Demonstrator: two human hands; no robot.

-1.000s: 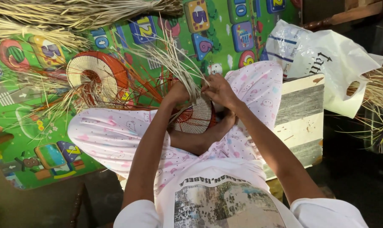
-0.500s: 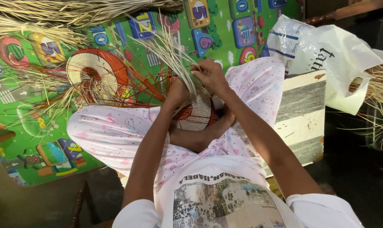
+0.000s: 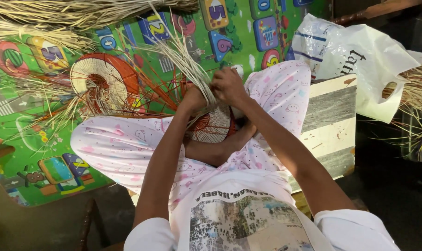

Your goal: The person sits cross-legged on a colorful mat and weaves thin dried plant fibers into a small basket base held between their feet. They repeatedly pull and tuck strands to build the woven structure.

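I sit cross-legged in pink patterned trousers with a half-woven basket (image 3: 213,128) of pale straw and red-orange strips in my lap. My left hand (image 3: 192,100) grips the basket's edge and the bundle of pale straw strands (image 3: 180,58) that fans up and to the left from it. My right hand (image 3: 227,86) is closed on the same strands just to the right, almost touching the left hand. Red-orange spokes (image 3: 157,93) stick out to the left of the basket.
A second woven piece (image 3: 101,79), round, pale with a red rim, lies on the green play mat (image 3: 29,153) at left. Loose straw bundles (image 3: 80,14) lie along the top. A white plastic bag (image 3: 360,60) and a wooden board (image 3: 329,125) are at right.
Both hands have risen slightly up the straw strands and moved closer together. The basket stays in my lap.
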